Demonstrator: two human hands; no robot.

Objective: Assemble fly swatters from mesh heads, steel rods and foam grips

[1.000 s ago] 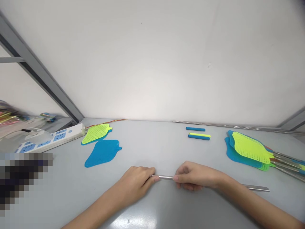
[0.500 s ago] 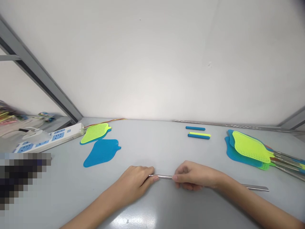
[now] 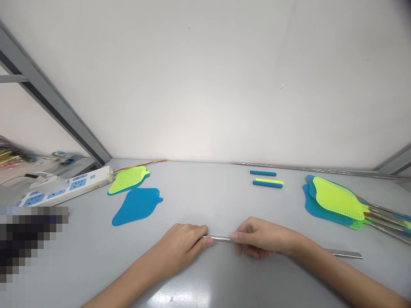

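Low over the grey table, a thin silver metal rod (image 3: 221, 238) runs between my two hands. My left hand (image 3: 189, 241) is closed around its left end, thumb along the near side. Thumb and fingers of my right hand (image 3: 255, 237) pinch the rod further right, the other fingers curled below. Past my right wrist a flat-looking silver metal piece (image 3: 348, 254) shows; my forearm hides whether it joins the rod. On the left lie a blue fly swatter head (image 3: 138, 206) and a yellow-green swatter head (image 3: 128, 179) stacked over a blue one.
Blue tubes (image 3: 263, 173) and a yellow tube (image 3: 269, 181) lie toward the back. At right rest several fly swatters (image 3: 340, 199) with metal handles. Long metal rods (image 3: 289, 167) lie along the wall. A white power strip (image 3: 96, 176) with plugs is at left, near a pixelated dark patch.
My right thumb and fingertips have shifted very slightly on the rod. My left hand keeps its grip in the same place.
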